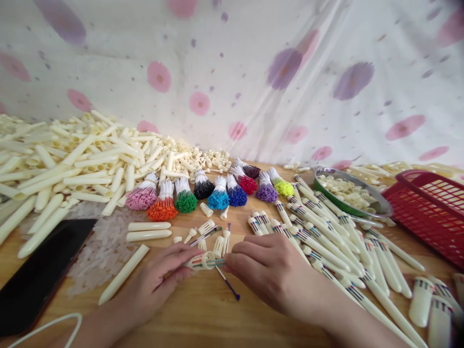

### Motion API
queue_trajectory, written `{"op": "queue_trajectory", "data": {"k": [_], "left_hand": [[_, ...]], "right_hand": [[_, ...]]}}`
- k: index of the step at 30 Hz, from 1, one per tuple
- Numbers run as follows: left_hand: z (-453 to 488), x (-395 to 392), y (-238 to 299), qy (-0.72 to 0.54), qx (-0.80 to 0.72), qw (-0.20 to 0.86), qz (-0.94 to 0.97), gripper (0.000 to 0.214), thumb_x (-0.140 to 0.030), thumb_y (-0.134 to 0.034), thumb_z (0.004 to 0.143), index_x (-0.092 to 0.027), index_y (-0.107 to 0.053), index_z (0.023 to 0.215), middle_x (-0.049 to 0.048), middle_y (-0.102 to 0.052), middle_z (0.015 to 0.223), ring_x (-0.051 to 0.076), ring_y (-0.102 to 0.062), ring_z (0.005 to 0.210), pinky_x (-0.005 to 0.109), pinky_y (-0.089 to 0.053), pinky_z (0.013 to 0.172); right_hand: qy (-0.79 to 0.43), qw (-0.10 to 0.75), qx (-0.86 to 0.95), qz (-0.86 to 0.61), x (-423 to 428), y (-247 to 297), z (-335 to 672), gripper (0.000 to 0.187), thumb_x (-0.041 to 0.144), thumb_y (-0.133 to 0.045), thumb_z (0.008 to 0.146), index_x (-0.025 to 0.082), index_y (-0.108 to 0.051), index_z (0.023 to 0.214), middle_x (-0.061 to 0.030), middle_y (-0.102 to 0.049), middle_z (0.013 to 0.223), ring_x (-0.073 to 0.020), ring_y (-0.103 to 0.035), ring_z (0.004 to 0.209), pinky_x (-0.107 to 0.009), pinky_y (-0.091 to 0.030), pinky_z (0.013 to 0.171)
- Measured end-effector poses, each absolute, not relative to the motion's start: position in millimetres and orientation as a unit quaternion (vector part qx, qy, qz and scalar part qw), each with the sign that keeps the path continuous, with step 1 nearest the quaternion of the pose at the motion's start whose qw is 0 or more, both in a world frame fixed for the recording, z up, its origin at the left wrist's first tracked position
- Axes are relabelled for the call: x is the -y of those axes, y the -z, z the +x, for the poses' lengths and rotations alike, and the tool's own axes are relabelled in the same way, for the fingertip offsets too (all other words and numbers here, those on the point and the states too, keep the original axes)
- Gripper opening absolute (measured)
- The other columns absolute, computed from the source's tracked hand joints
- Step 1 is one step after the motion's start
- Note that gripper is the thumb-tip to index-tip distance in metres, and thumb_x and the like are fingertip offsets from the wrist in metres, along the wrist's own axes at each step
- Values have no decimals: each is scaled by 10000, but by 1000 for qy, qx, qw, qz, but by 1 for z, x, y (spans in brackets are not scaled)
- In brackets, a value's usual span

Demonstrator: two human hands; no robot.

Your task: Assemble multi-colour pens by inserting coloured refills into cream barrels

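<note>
My left hand (159, 278) is closed around a short cream pen top (200, 261) with coloured marks, held just above the wooden table (203, 314). My right hand (270, 268) pinches thin coloured refills (216, 262) that stick into that pen top. A purple refill (228, 284) lies on the table just below the two hands. Small cream pen parts (217, 240) lie right behind my fingers.
Bundles of coloured refills (203, 191) lie in a row behind. A heap of cream pen barrels (72, 154) fills the left; assembled pens (326, 241) lie right. A green bowl (321, 188), a red basket (431, 212) and a black phone (39, 275) stand around.
</note>
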State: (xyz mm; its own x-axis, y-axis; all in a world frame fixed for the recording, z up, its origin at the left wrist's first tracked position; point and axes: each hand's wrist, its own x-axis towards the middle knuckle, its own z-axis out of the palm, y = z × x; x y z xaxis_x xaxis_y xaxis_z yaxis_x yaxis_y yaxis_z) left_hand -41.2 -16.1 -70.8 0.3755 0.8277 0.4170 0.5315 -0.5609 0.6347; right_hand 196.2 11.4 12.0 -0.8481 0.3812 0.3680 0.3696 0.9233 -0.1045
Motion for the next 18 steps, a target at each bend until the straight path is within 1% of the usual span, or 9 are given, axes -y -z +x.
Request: {"op": "queue_trajectory", "data": {"k": [3,6,8,10,12,14,16,18], "left_hand": [[-41,16,74,-394,-421,232,783,343,-176,-545,846,-334,-627,1140,24,-712,1037,188,-682,922,264,-563,772],[-40,15,78,-425,-441,279,740,287,-186,-574,820,-316,-660,1060,26,-711,995,194,-681,900,277,-564,769],[-39,15,79,-443,-469,312,697,245,-193,-614,784,-291,-667,1002,24,-704,974,198,-674,906,281,-556,784],[-38,15,78,-457,-490,341,659,213,-182,-639,756,-268,-656,951,14,-692,932,187,-667,894,265,-546,792],[-37,15,77,-471,-493,361,637,190,-168,-644,742,-254,-639,912,-1,-674,886,167,-660,867,239,-537,786],[-36,16,76,-480,-489,371,627,181,-160,-643,737,-252,-625,891,-14,-658,860,151,-650,844,214,-529,774],[-36,17,77,-483,-492,379,618,176,-167,-639,742,-256,-613,892,-24,-646,850,140,-642,831,198,-522,762],[-37,17,79,-477,-500,389,609,168,-191,-629,765,-264,-600,913,-30,-640,851,134,-633,828,186,-517,747]], "right_hand": [[12,201,963,-181,-11,-14,196,308,90,-360,928,106,-624,771,-46,-582,673,-140,-447,574,-278,-308,501],[13,204,960,-189,-14,-15,199,281,114,-375,936,116,-618,794,-48,-602,703,-139,-481,602,-264,-333,530],[-2,213,949,-233,-20,-13,201,231,179,-416,939,134,-602,810,-39,-609,712,-139,-519,636,-248,-358,565],[-11,204,928,-313,-29,-8,204,196,251,-457,931,154,-582,814,-28,-614,724,-136,-547,649,-236,-364,571],[-2,144,899,-412,-39,1,205,183,284,-491,913,163,-568,801,-28,-624,742,-144,-571,652,-235,-359,556],[22,45,865,-499,-50,15,204,166,273,-505,902,162,-568,795,-43,-640,768,-169,-599,668,-247,-356,551],[40,-32,837,-546,-59,29,203,155,260,-493,904,157,-577,823,-66,-656,806,-206,-627,726,-264,-367,566],[43,-62,822,-564,-65,39,203,148,270,-501,897,153,-580,853,-81,-665,836,-232,-636,786,-275,-376,579]]}}
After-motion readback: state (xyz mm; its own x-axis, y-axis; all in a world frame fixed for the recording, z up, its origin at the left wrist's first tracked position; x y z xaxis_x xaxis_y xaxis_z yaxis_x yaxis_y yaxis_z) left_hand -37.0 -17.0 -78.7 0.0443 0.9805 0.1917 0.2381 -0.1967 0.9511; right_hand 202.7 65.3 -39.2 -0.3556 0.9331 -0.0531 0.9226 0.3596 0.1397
